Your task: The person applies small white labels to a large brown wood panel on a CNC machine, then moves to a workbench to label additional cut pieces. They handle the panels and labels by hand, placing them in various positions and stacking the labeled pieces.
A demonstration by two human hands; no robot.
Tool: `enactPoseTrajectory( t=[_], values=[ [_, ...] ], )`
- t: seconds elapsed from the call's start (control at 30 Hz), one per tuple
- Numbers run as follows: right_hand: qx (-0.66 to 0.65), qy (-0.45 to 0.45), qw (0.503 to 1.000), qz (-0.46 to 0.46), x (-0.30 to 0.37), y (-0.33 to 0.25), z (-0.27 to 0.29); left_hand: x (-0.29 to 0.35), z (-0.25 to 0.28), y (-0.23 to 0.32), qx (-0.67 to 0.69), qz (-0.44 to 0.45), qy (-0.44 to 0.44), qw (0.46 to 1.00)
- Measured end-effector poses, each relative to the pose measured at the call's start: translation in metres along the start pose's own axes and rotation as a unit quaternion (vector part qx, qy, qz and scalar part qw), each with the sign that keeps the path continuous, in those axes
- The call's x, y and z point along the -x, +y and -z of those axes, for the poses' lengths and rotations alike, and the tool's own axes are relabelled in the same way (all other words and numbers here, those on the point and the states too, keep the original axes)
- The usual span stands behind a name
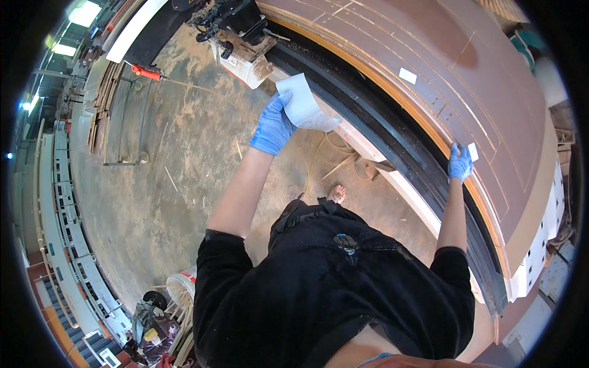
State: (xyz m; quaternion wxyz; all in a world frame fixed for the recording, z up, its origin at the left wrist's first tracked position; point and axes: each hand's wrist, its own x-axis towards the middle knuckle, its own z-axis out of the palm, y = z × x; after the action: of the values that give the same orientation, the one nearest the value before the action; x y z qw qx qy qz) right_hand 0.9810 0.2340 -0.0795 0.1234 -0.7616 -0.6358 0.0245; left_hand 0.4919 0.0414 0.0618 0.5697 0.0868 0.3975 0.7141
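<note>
The white sheet [302,101] is in the upper middle of the frame, curved, and the left hand [274,127], in blue glove, holds it by its left side. At the right of the frame, the right hand [460,163] has its fingers at a small label [473,151] on the brown board [515,116]; whether it grips this, I cannot tell. A second label [407,76] lies higher on the board

I see a white bucket [188,281] on the dusty floor [190,141], a red-orange tool [145,72] with a thin hose [195,86], and farther off some bright lamps [85,13].
</note>
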Motion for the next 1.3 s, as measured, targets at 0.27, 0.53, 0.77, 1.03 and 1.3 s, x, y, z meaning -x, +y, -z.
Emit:
enactPoseTrajectory(
  t=[0.27,0.53,0.77,1.03,1.3],
  values=[
    [-0.593,-0.310,0.675,0.311,0.126,-0.261,0.082,-0.005,-0.020,0.028,0.000,0.073,-0.023,0.997],
    [-0.627,-0.417,0.591,0.288,0.197,-0.380,0.074,-0.006,0.038,0.072,0.078,-0.013,0.019,0.997],
    [-0.666,-0.348,0.605,0.264,0.239,-0.469,0.066,0.027,0.112,0.087,-0.273,-0.109,-0.061,0.954],
    [-0.619,-0.361,0.627,0.306,0.280,-0.583,0.044,0.024,0.198,0.163,-0.279,-0.201,-0.060,0.937],
    [-0.639,-0.402,0.610,0.240,0.328,-0.667,0.029,0.027,0.271,0.217,-0.323,-0.240,-0.016,0.915]
  ],
)
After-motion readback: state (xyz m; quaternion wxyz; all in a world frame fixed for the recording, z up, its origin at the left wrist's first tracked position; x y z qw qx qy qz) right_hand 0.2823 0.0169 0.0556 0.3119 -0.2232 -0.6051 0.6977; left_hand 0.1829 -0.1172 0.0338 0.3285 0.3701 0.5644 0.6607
